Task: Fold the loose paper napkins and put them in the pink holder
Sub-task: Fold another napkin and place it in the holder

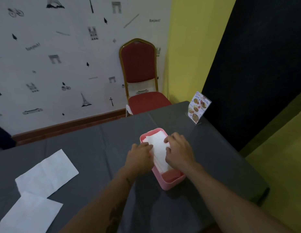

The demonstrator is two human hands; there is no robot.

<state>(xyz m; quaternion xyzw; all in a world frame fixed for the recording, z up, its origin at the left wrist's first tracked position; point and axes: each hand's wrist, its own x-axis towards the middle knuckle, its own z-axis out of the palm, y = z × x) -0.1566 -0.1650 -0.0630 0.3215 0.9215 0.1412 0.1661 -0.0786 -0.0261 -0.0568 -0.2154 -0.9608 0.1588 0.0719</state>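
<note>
Far left on the dark grey tabletop [96,145]: two loose white paper napkins still unfolded. The nearer flat sheet [28,214] runs off the bottom-left corner; the further flat sheet [47,172] overlaps its top edge. Both lie well apart from my hands, and the left arm has the shorter reach to them.

Centre: my left hand [139,158] rests on the left rim of the pink rectangular plastic holder [170,184], fingers curled and pressing the left edge of the folded white napkin [158,148]. No pinch visible, more a flat push.

The folded napkin sits inside the holder on top of a stack, filling the far part. The holder's long axis runs away from me, slanting slightly leftward. Its near end shows bare pink floor, so the stack is bunched at the far end.

My right hand [178,150] is on the right rim, fingers bent, tips on the napkin's right edge. Same story, pressing, not gripping.

Judgement: this napkin is being seated. The next sheet lies to the left, so the left hand should go.

Far right: a laminated menu card in a clear stand [198,106], clear of the work.
</note>
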